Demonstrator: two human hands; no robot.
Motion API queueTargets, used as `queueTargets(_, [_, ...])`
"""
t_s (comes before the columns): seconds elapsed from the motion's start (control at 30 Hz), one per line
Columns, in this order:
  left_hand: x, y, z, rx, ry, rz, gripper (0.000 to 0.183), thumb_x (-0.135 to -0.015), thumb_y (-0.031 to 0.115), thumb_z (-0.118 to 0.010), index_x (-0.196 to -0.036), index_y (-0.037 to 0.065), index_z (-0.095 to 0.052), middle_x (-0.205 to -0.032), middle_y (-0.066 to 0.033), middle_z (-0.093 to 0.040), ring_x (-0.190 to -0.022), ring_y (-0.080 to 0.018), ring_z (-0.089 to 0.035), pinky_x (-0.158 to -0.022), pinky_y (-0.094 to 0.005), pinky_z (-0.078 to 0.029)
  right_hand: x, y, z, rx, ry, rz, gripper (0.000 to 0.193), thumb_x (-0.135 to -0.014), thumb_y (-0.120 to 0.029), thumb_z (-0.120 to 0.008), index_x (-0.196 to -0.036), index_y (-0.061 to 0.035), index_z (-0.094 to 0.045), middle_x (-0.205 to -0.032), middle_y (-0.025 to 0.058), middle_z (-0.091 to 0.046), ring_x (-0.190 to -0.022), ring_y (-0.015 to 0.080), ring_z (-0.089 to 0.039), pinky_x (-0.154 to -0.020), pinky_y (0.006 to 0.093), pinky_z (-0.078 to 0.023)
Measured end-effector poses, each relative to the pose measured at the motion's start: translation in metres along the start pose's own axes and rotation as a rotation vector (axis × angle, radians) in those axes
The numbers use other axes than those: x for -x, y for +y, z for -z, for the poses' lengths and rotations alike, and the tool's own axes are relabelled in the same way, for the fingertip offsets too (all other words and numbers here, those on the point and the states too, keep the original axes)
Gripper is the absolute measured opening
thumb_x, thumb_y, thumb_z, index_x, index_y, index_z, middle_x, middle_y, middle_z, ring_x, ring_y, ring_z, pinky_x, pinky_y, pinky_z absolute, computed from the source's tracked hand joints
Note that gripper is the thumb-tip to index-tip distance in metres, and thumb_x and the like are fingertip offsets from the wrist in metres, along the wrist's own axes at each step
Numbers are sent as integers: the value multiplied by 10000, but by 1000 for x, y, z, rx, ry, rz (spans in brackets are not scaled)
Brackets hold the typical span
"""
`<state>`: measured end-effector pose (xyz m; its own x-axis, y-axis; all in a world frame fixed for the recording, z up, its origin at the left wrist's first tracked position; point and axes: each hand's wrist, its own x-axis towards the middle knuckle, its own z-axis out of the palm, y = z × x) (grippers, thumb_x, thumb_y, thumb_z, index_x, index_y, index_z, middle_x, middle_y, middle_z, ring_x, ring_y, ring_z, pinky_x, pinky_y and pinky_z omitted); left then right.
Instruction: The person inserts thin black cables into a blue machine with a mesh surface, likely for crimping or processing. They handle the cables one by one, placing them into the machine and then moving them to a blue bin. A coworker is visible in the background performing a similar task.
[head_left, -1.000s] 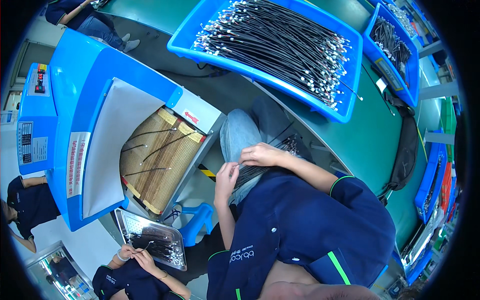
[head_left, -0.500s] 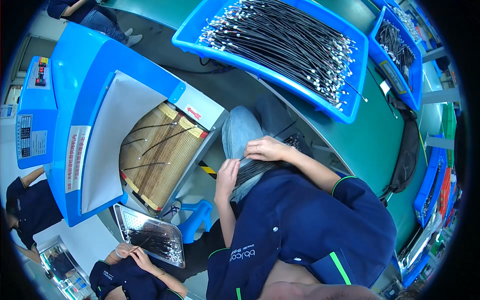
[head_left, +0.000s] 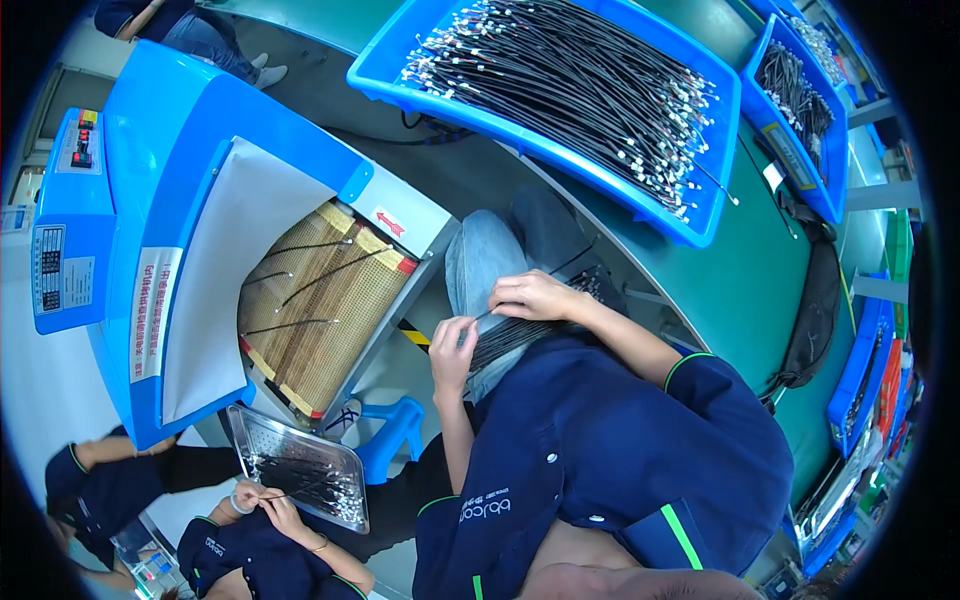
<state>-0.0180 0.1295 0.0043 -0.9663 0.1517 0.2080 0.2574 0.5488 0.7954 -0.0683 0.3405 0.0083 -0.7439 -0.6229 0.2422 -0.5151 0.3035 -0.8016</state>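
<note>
A thin black cable [head_left: 483,316] is pinched between the fingertips of my two hands, over my lap. My left hand [head_left: 453,352] is closed on its near end, with the fingers bent. My right hand [head_left: 532,297] grips it a little farther right, thumb and fingers pressed together. A dark cable length sticks out beyond the right hand, toward the bench. Under my hands, a bundle of black cables [head_left: 505,343] lies across my thighs. The cable's tips are hidden by my fingers.
To the left stands a blue machine [head_left: 150,210] with a mesh conveyor belt [head_left: 310,345] carrying several cables. A large blue bin [head_left: 722,190] of black cables sits on the green bench [head_left: 690,280]. A co-worker [head_left: 270,550] handles cables over a metal tray [head_left: 362,500]. A blue stool [head_left: 400,435] stands nearby.
My left fingers have shifted slightly on the cable; my right hand stays nearly in place. The cables on the belt have crept toward the machine. Another person at the far left has moved.
</note>
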Motion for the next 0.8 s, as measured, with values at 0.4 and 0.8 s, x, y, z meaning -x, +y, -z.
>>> queueTargets(0.4, [-4, 2, 0, -48, -18, -76, 122, -747, -8, -690, -855, 17, -639, -842, -106, -653, -771, -241, -627, -683, -328, -494, 3, 4, -6, -128, -9, -81, 152, -819, -176, -650, -917, -66, -611, -885, 76, -609, -787, 291, -616, -683, 379, -496])
queueTargets(0.8, [18, -35, 44, -167, 44, 106, 87, -764, 26, -683, -840, 13, -643, -817, -111, -639, -745, -237, -613, -682, -331, -490, 15, 34, 32, 135, -3, -87, 157, -816, -213, -654, -849, -63, -626, -823, 82, -615, -820, 271, -593, -756, 381, -468])
